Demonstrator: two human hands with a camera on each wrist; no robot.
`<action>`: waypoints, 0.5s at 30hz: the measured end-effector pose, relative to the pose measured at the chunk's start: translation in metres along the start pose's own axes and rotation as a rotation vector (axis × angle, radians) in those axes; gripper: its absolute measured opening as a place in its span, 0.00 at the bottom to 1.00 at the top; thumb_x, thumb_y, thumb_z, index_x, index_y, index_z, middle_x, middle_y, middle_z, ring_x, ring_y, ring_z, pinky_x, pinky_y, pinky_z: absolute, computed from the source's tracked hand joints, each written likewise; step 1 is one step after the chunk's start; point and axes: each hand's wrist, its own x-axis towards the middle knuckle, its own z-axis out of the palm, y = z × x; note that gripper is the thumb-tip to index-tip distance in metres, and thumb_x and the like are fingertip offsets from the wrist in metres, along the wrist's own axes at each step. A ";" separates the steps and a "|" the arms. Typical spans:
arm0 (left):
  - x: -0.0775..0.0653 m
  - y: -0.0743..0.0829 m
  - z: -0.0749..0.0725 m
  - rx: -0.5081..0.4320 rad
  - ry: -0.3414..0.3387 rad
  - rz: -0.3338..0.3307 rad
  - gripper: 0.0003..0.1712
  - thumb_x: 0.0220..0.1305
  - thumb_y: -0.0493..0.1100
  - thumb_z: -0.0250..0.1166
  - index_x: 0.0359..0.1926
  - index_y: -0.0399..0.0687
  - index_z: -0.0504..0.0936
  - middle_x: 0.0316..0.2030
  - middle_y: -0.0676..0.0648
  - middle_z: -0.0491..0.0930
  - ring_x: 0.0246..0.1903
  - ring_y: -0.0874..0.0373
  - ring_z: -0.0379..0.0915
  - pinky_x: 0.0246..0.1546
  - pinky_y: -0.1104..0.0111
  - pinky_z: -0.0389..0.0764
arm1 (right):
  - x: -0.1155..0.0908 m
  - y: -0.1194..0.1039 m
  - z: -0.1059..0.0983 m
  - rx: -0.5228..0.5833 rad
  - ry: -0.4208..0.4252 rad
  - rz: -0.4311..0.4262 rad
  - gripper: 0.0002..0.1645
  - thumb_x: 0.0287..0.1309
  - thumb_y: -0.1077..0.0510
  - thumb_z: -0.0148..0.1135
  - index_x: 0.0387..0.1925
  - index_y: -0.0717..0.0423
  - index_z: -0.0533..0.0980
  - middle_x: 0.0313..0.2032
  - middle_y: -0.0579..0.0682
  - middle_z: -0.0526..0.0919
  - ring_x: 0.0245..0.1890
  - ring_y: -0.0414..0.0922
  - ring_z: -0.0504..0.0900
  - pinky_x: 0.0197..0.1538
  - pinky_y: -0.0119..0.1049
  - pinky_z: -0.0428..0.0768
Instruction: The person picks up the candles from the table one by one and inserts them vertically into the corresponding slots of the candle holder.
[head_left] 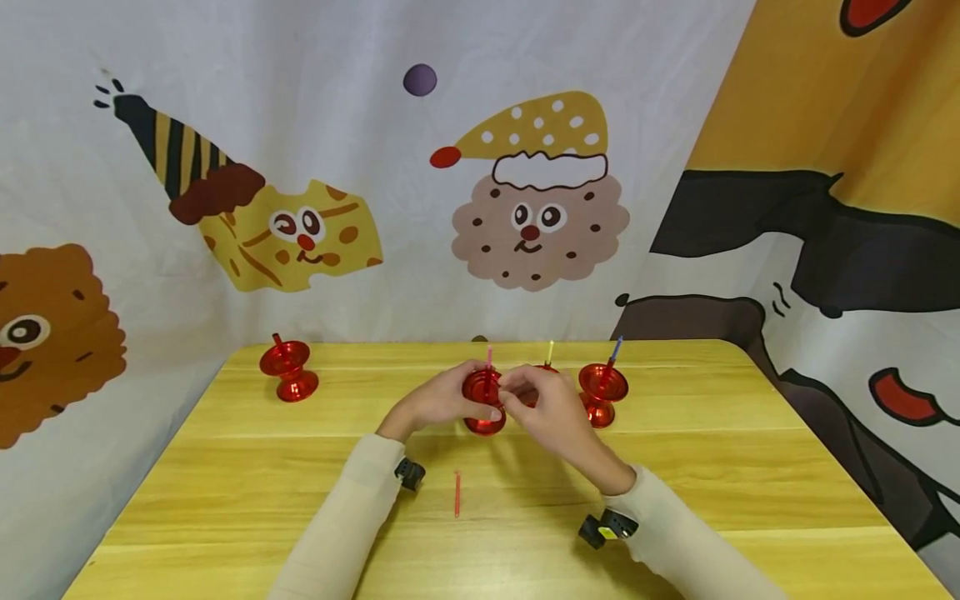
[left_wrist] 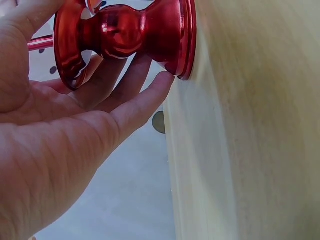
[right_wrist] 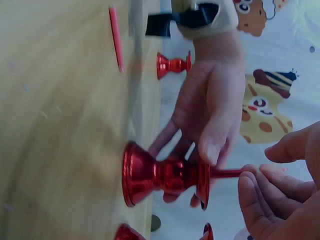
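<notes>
A red metallic candle holder (head_left: 484, 421) stands near the middle of the table, and a pink candle (head_left: 490, 357) rises upright from its thin central tube (right_wrist: 227, 173). My left hand (head_left: 442, 398) grips this holder: the thumb lies at the cup's rim, the fingers wrap behind the body. From the right, my right hand (head_left: 551, 412) reaches in at the tube's top. Its fingertips (right_wrist: 246, 182) touch the tube there, while the thumb stays apart. In the head view, those fingers partly cover the holder's cup.
At the right stands a holder with a blue candle (head_left: 617, 348); another with a yellow candle (head_left: 551, 352) is mostly behind my right hand. A holder without a candle (head_left: 288, 367) stands far left. A loose reddish candle (head_left: 457, 494) lies on the wooden table (head_left: 225, 500) between my forearms.
</notes>
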 end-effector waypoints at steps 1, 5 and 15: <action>0.000 0.000 0.000 0.005 0.001 0.003 0.46 0.68 0.47 0.80 0.79 0.38 0.68 0.64 0.43 0.82 0.61 0.49 0.81 0.63 0.52 0.83 | -0.004 -0.001 -0.001 0.014 -0.016 0.014 0.05 0.65 0.67 0.76 0.41 0.59 0.88 0.36 0.49 0.91 0.32 0.40 0.89 0.38 0.35 0.89; 0.001 0.000 0.002 0.024 0.007 0.020 0.43 0.68 0.45 0.79 0.77 0.38 0.70 0.62 0.43 0.83 0.61 0.48 0.81 0.63 0.52 0.83 | -0.018 -0.003 -0.002 0.091 -0.123 0.056 0.04 0.65 0.67 0.75 0.40 0.58 0.88 0.35 0.45 0.90 0.32 0.39 0.88 0.38 0.35 0.88; 0.000 0.003 0.006 0.061 0.058 0.004 0.47 0.69 0.47 0.80 0.79 0.37 0.67 0.63 0.41 0.83 0.62 0.46 0.82 0.64 0.52 0.82 | -0.048 0.006 0.017 0.160 -0.432 0.102 0.07 0.61 0.69 0.69 0.42 0.64 0.87 0.35 0.40 0.88 0.36 0.37 0.85 0.43 0.33 0.87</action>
